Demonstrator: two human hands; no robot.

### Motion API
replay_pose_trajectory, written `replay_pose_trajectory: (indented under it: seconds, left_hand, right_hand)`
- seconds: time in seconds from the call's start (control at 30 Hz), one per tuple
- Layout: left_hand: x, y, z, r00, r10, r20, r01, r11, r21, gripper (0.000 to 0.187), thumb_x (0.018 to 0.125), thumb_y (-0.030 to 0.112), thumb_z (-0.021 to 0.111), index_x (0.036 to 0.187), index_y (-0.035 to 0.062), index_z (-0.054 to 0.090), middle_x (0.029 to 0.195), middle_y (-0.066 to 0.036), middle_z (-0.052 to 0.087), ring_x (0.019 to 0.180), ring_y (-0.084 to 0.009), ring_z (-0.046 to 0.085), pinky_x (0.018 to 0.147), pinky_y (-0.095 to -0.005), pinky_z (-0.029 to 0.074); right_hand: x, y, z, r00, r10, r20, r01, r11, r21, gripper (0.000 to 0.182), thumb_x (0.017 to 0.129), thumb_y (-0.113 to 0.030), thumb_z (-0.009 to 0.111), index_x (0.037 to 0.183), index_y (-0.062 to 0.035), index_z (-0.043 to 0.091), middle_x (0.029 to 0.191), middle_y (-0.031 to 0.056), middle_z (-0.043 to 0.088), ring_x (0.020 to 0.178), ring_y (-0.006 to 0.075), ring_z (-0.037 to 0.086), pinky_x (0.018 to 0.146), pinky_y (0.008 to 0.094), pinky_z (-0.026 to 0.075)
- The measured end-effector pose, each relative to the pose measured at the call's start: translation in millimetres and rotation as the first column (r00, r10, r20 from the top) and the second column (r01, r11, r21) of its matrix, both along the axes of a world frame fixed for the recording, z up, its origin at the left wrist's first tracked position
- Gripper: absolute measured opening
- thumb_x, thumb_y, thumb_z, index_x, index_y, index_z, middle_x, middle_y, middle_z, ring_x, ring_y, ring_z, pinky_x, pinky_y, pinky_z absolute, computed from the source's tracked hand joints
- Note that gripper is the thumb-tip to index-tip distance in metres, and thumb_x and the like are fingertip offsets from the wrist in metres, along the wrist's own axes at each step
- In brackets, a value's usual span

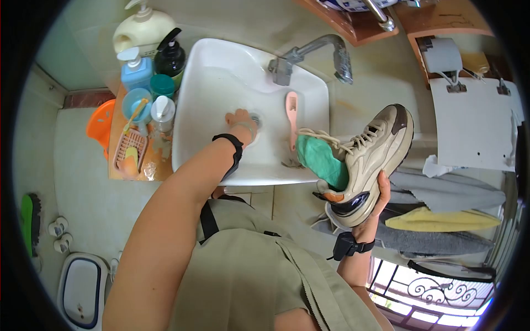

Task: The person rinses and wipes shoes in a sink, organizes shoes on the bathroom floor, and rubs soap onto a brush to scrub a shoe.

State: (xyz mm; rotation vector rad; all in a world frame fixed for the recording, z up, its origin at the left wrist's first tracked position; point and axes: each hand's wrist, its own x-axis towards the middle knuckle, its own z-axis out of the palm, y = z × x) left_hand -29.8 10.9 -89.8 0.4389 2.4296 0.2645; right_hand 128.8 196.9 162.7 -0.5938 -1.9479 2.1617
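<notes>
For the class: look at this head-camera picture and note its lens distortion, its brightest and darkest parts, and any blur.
Head view: a fisheye lens bends straight edges, so the sink rim bows and black corners ring the picture; daylight through the window grille is washed out; the left hand at the drain and the shoe in the right hand are fairly sharp; things near the rim look soft.

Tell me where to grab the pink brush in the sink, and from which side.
Take the pink plastic brush by its upper handle end, near the tap, coming from above. It lies lengthwise in the white basin, handle exposed; its lower end is crowded by the beige sneaker in the right hand. The left hand is at the drain, likely clear of that approach.
</notes>
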Motion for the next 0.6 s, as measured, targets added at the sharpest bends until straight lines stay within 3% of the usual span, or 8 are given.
replay_pose_trajectory:
  seconds: [0.1,0.23,0.33,0.37,0.43,0.47,0.53,0.6]
  left_hand:
    - [-7,9,4,0.997,-0.010,0.081,0.013,0.999,-0.037,0.039,0.082,0.036,0.062,0.115,0.0160,0.065,0.126,-0.008,0.050,0.121,-0.0262,0.040,0.087,-0.0501,0.038]
    - [-5,6,29,0.990,-0.053,0.131,0.053,0.999,0.002,0.042,0.083,0.038,0.061,0.118,0.0155,0.063,0.120,-0.009,0.059,0.114,-0.0257,0.051,0.081,-0.0509,0.042]
    - [7,-5,40,0.999,0.043,0.020,-0.047,0.878,0.477,0.057,0.084,0.047,0.060,0.127,0.0092,0.055,0.125,-0.011,0.057,0.118,-0.0292,0.051,0.097,-0.0520,0.039]
    - [9,-4,42,0.999,0.045,0.015,-0.047,0.883,0.468,0.057,0.084,0.047,0.060,0.127,0.0092,0.055,0.125,-0.011,0.057,0.118,-0.0292,0.051,0.097,-0.0520,0.039]
    - [21,-11,69,0.888,-0.090,0.450,-0.337,0.537,0.773,0.061,0.088,0.047,0.059,0.132,0.0059,0.050,0.130,-0.009,0.054,0.118,-0.0260,0.052,0.098,-0.0482,0.041]
    - [30,-15,86,0.892,-0.068,0.448,-0.342,0.546,0.765,0.061,0.088,0.047,0.059,0.132,0.0059,0.050,0.130,-0.009,0.054,0.118,-0.0260,0.052,0.098,-0.0482,0.041]
    - [52,-17,126,0.548,-0.239,0.801,-0.771,0.228,0.595,0.059,0.092,0.045,0.057,0.135,0.0062,0.046,0.128,-0.008,0.054,0.114,-0.0198,0.054,0.094,-0.0409,0.045]
    - [67,-5,130,0.607,-0.233,0.759,-0.751,0.144,0.645,0.058,0.092,0.043,0.057,0.136,0.0076,0.044,0.125,-0.007,0.054,0.112,-0.0167,0.053,0.091,-0.0382,0.047]
  right_hand:
    - [10,-2,1,0.999,-0.006,-0.051,0.007,1.000,0.014,0.053,0.088,-0.036,0.054,0.128,-0.0009,0.050,0.119,0.0139,0.060,0.107,0.0257,0.059,0.097,0.0353,0.044]
    - [19,4,-9,0.989,-0.074,-0.132,0.047,0.979,-0.197,0.063,0.086,-0.042,0.054,0.133,-0.0002,0.045,0.126,0.0156,0.056,0.111,0.0272,0.056,0.099,0.0376,0.043]
    - [22,7,-16,0.983,-0.095,-0.158,0.027,0.922,-0.385,0.060,0.088,-0.044,0.050,0.134,-0.0045,0.046,0.127,0.0115,0.057,0.113,0.0258,0.055,0.101,0.0369,0.041]
    - [21,11,-20,0.982,-0.095,-0.162,0.023,0.918,-0.395,0.060,0.088,-0.044,0.050,0.134,-0.0045,0.046,0.127,0.0115,0.057,0.113,0.0258,0.055,0.101,0.0369,0.041]
    - [18,25,-31,0.983,-0.033,-0.178,-0.053,0.889,-0.454,0.060,0.089,-0.044,0.049,0.134,-0.0050,0.046,0.127,0.0111,0.057,0.113,0.0258,0.055,0.102,0.0368,0.040]
    - [17,31,-36,0.984,-0.027,-0.175,-0.055,0.894,-0.444,0.061,0.088,-0.044,0.051,0.134,-0.0041,0.046,0.128,0.0118,0.056,0.114,0.0260,0.055,0.102,0.0373,0.040]
    - [10,45,-48,0.985,0.010,-0.173,-0.082,0.909,-0.409,0.061,0.088,-0.043,0.052,0.133,-0.0035,0.046,0.128,0.0120,0.056,0.114,0.0260,0.055,0.102,0.0374,0.041]
    - [2,53,-57,0.987,0.035,-0.154,-0.088,0.933,-0.349,0.062,0.086,-0.040,0.054,0.133,-0.0014,0.045,0.127,0.0131,0.056,0.113,0.0262,0.056,0.101,0.0373,0.041]
